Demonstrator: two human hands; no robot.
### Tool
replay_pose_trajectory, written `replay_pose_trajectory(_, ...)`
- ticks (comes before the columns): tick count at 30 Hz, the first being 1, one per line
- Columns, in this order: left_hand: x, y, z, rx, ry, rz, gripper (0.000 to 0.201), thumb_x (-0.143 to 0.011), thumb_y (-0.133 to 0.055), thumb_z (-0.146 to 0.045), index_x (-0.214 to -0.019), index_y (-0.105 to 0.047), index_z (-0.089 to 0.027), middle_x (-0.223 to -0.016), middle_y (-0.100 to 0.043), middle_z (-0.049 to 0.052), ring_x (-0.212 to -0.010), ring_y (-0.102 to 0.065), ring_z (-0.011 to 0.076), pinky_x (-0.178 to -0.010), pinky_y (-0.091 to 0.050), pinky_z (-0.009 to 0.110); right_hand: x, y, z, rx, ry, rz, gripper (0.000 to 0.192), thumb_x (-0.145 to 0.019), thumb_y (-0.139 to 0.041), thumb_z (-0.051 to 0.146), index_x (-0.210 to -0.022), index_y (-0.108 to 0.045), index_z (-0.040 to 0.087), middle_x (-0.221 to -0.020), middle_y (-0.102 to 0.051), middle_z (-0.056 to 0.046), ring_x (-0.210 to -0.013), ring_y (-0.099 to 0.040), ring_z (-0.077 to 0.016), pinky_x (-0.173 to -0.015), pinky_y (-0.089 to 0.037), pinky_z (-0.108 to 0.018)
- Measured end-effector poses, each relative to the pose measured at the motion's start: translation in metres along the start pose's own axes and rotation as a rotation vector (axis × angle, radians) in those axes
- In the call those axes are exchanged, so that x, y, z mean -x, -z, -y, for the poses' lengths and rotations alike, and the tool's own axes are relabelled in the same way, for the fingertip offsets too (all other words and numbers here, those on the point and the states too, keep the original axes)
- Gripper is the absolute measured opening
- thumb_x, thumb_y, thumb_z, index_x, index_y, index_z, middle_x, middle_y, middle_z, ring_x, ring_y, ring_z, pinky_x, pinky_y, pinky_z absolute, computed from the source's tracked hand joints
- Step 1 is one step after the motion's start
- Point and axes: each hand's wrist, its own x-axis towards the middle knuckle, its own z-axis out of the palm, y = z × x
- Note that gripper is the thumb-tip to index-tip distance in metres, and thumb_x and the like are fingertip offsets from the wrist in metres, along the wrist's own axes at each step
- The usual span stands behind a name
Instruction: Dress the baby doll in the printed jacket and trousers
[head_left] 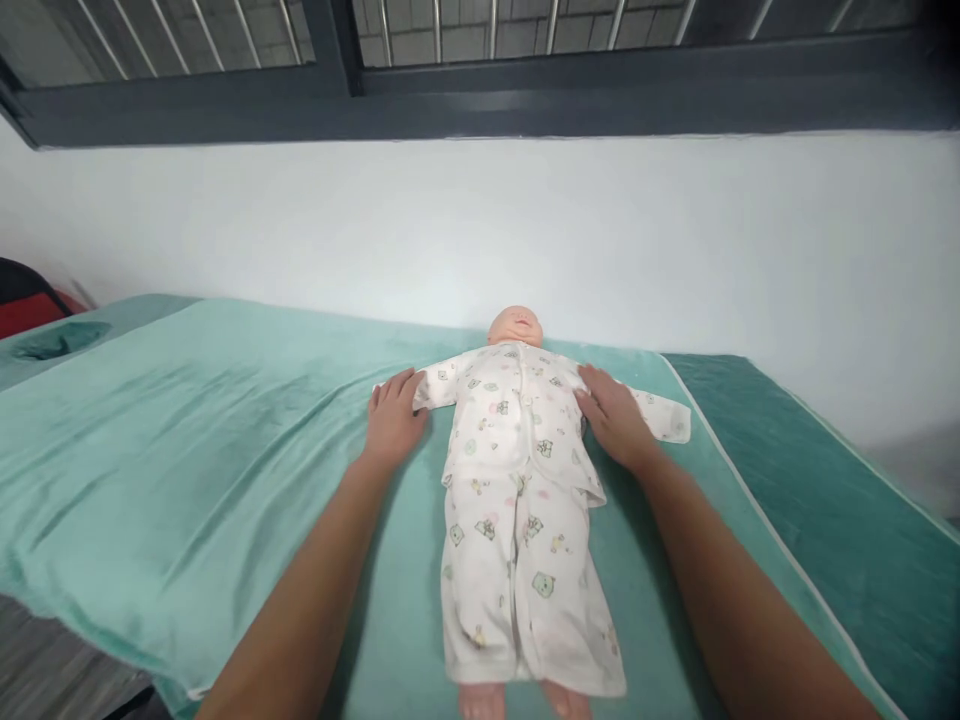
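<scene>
A baby doll [515, 326] lies face up on the bed, its head toward the wall. It wears a white printed long-sleeved top [510, 420] and matching trousers [525, 590], with bare feet showing below the hems. My left hand [394, 418] is over the lower part of the sleeve on the left, fingers across it and thumb on the near side. On the other side, my right hand [615, 415] closes over the upper sleeve beside the chest. The rest of that sleeve [664, 415] stretches out flat beyond my hand. My palms and the undersides of both grips are hidden.
A light green sheet [225, 450] covers the bed, with folds on the left. Darker green cloth [840, 500] lies along the right. Behind the bed stands a white wall [300, 230] below a barred window [480, 100]. A red and black object [30, 300] is at the far left.
</scene>
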Motion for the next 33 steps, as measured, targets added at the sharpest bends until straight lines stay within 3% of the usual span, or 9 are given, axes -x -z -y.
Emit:
replay_pose_trajectory(4, 0.019, 0.014, 0.032, 0.005, 0.209, 0.028, 0.063, -0.086, -0.053, -0.036, -0.145, -0.043, -0.017, -0.147, -0.048, 0.012, -0.134, -0.045, 0.0299, -0.111, -0.036, 0.042, 0.041, 0.015, -0.079, 0.28, -0.098, -0.041, 0.057, -0.095, -0.038, 0.046, -0.14, -0.047, 0.012, -0.146, -0.047, -0.02, -0.137, -0.041, -0.0325, -0.111, -0.035, -0.051)
replay_pose_trajectory(7, 0.024, 0.016, 0.038, -0.038, 0.208, 0.028, 0.058, -0.093, -0.044, -0.037, -0.148, -0.039, -0.021, -0.148, -0.049, 0.011, -0.137, -0.043, 0.0298, -0.114, -0.032, 0.047, 0.058, 0.024, -0.105, 0.302, -0.159, -0.129, 0.055, -0.091, -0.044, 0.044, -0.134, -0.053, 0.01, -0.135, -0.056, -0.021, -0.128, -0.05, -0.0337, -0.106, -0.042, -0.048)
replay_pose_trajectory(11, 0.021, 0.011, 0.036, -0.061, 0.166, 0.055, 0.051, -0.098, -0.03, -0.028, -0.148, -0.04, -0.028, -0.149, -0.048, 0.006, -0.141, -0.04, 0.0239, -0.117, -0.025, 0.049, 0.057, 0.021, -0.104, 0.355, -0.202, -0.2, 0.048, -0.09, -0.046, 0.035, -0.13, -0.059, 0.012, -0.127, -0.062, -0.02, -0.121, -0.056, -0.0337, -0.101, -0.046, -0.047)
replay_pose_trajectory(16, 0.006, 0.011, 0.046, -0.072, 0.163, 0.008, 0.052, -0.096, -0.028, -0.019, -0.144, -0.046, -0.027, -0.15, -0.046, 0.003, -0.132, -0.051, 0.0235, -0.113, -0.034, 0.042, 0.05, 0.015, -0.101, 0.436, -0.108, -0.145, 0.046, -0.089, -0.036, 0.016, -0.125, -0.063, 0.008, -0.135, -0.058, -0.018, -0.128, -0.053, -0.0293, -0.108, -0.042, -0.042)
replay_pose_trajectory(24, -0.011, 0.009, 0.053, -0.103, 0.221, -0.071, 0.055, -0.093, -0.03, -0.012, -0.145, -0.045, -0.023, -0.15, -0.046, 0.001, -0.129, -0.052, 0.0247, -0.106, -0.042, 0.039, 0.05, 0.022, -0.1, 0.449, -0.231, -0.166, 0.048, -0.085, -0.038, 0.011, -0.123, -0.066, 0.017, -0.136, -0.061, -0.008, -0.128, -0.053, -0.0269, -0.109, -0.042, -0.042)
replay_pose_trajectory(30, -0.011, 0.005, 0.048, -0.178, 0.231, 0.003, 0.056, -0.088, -0.036, -0.01, -0.14, -0.051, -0.024, -0.152, -0.043, 0.004, -0.133, -0.048, 0.0262, -0.114, -0.033, 0.044, 0.047, 0.019, -0.098, 0.456, -0.265, -0.165, 0.049, -0.079, -0.042, 0.008, -0.122, -0.067, 0.015, -0.135, -0.061, -0.01, -0.129, -0.052, -0.0272, -0.11, -0.04, -0.041)
replay_pose_trajectory(33, -0.005, 0.002, 0.044, -0.209, 0.246, 0.03, 0.055, -0.091, -0.031, -0.015, -0.145, -0.045, -0.021, -0.156, -0.037, 0.007, -0.14, -0.039, 0.0255, -0.117, -0.027, 0.046, 0.051, 0.022, -0.09, 0.457, -0.263, -0.14, 0.05, -0.08, -0.041, 0.01, -0.125, -0.064, 0.012, -0.138, -0.058, -0.014, -0.131, -0.05, -0.0284, -0.108, -0.04, -0.042)
